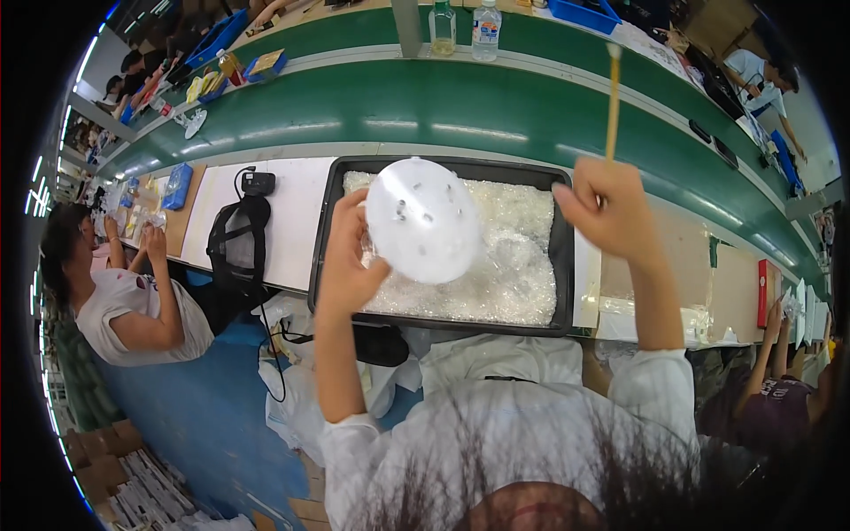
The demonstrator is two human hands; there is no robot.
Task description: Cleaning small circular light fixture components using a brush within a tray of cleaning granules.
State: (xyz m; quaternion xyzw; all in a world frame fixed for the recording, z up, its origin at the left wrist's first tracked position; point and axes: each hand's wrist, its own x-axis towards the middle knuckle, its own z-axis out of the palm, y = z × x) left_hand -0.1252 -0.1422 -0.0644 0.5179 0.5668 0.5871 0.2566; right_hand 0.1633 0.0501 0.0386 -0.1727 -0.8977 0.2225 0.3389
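Observation:
My left hand [343,270] grips the edge of a round white translucent plate-like piece [431,252], raised over a black tray [564,274]. Several small dark marks or fittings dot the upper half of its surface. A layer of clear, glittering granules or film [518,296] fills the tray; I cannot make out which. Beyond the tray's right side, my right hand [611,212] is closed round a slim yellowish stick [613,111] with a pale, brush-like tip pointing up. The stick and the white piece are well apart.
Left of the tray lie a dark mesh bag [237,239] and a black adapter [258,183] with a cable. Two bottles [485,34] stand on the far ledge. A co-worker [146,314] sits at left, another person [779,389] at right. A red box [763,294] stands near the right end.

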